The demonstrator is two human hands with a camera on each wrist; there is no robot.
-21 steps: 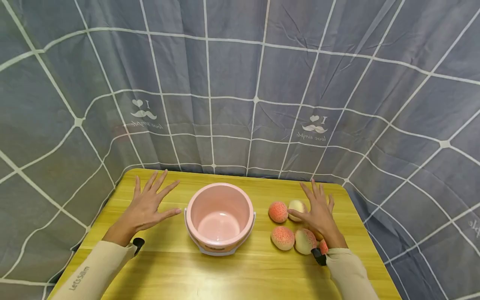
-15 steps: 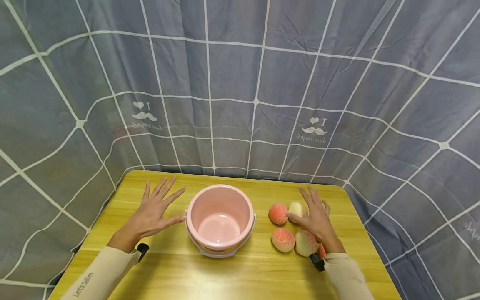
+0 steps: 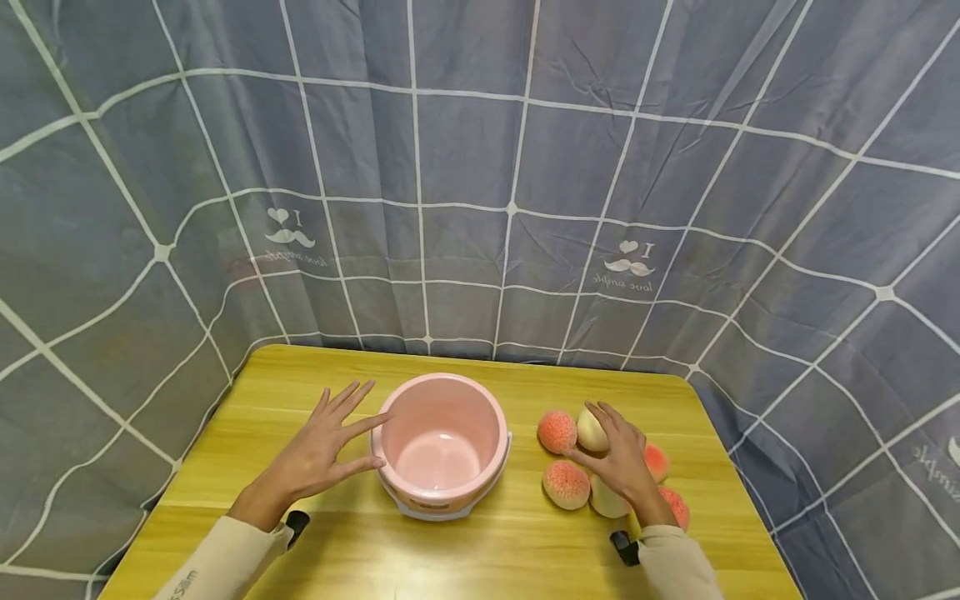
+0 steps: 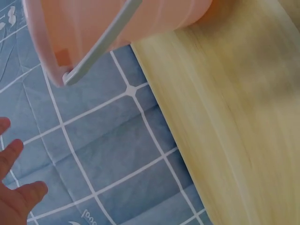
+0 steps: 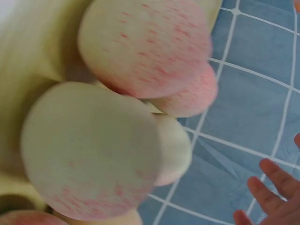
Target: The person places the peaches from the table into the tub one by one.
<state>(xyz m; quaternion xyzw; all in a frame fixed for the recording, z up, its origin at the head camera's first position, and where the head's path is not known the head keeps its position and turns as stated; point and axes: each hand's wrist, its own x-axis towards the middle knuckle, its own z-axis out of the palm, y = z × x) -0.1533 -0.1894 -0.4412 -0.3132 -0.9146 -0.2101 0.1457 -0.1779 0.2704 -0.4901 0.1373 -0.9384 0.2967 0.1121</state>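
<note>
A pink bucket (image 3: 438,497) stands upright on the table, its light grey handle (image 4: 102,44) folded down. At its left is my left hand (image 3: 317,454), fingers spread, with thumb and forefinger tips at the rim; whether they touch it I cannot tell. Several peaches lie in a group right of the bucket, among them a red one (image 3: 557,432), a pale one (image 3: 592,431) and a speckled one (image 3: 566,485). My right hand (image 3: 624,462) hovers over this group, fingers loosely bent, holding nothing visible. It partly covers a pale peach (image 3: 609,500).
The yellow wood-grain table (image 3: 480,558) carries everything. A grey-blue curtain (image 3: 465,233) with white grid lines hangs behind it and along both sides. Two more red peaches, one at the right (image 3: 657,461) and one nearer (image 3: 675,507), lie beside my right wrist.
My left hand has moved right and nearer, up to the bucket's rim. The right hand has come down and left over the peaches, its fingers less spread. Bucket and peaches stay put.
</note>
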